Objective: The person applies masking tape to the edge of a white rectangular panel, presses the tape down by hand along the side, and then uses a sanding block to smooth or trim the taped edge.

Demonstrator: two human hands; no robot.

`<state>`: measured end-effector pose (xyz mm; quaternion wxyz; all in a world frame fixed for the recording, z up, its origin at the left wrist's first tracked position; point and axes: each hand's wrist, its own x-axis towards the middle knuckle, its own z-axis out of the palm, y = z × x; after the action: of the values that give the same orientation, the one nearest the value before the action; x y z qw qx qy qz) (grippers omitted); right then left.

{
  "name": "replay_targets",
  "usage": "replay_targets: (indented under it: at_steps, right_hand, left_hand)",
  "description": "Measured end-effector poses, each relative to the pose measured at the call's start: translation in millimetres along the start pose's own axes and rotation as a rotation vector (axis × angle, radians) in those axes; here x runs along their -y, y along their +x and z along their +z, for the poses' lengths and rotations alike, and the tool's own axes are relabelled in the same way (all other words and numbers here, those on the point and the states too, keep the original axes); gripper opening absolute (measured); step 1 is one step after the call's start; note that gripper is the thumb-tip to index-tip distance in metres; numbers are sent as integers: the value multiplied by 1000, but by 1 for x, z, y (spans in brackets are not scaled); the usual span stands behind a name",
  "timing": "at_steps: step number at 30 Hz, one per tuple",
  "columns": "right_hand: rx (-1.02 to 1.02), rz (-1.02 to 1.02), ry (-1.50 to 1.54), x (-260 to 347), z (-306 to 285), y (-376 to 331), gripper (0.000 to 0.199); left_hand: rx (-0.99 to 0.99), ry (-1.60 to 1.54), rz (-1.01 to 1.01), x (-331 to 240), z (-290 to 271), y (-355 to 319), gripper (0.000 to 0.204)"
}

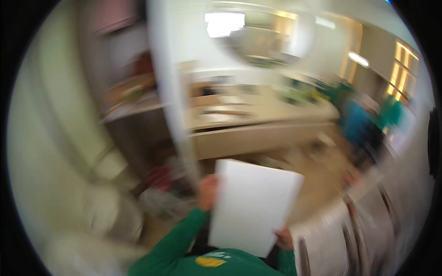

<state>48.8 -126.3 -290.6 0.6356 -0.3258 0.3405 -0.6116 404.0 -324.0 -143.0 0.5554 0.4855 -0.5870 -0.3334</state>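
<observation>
A white rectangular board [253, 207] is held upright and slightly tilted in front of my body. My left hand [208, 192] grips its left edge near the upper corner, fingers partly hidden behind it. At the lower right edge, my right hand [284, 238] closes on the board too. Green sleeves cover both my arms. Motion blur smears the whole picture, so finger detail is faint.
Beyond the board stands a long beige counter [262, 135] with blurred items on top, below a round mirror [267, 37]. A whitish bin [115, 214] sits at left. People [363, 117] are at far right; pale panels [322, 244] stand near right.
</observation>
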Motion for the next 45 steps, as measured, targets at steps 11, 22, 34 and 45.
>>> replay_targets:
  at_steps: [11, 22, 34, 45]
  right_hand:
    - [84, 16, -36, -35, -80, -3, 85]
    - [-125, -28, 185, -22, -29, -8, 73]
    - [-92, -9, 241, -13, -18, -22, 77]
    - [-87, -25, 136, 2, -7, -23, 63]
  left_hand:
    - [84, -48, 113, -21, 44, -43, 25]
    - [151, -232, -245, -15, 50, -26, 32]
    - [388, -599, -342, 12, 58, -53, 57]
    - [376, -567, -261, 2, 61, -53, 42]
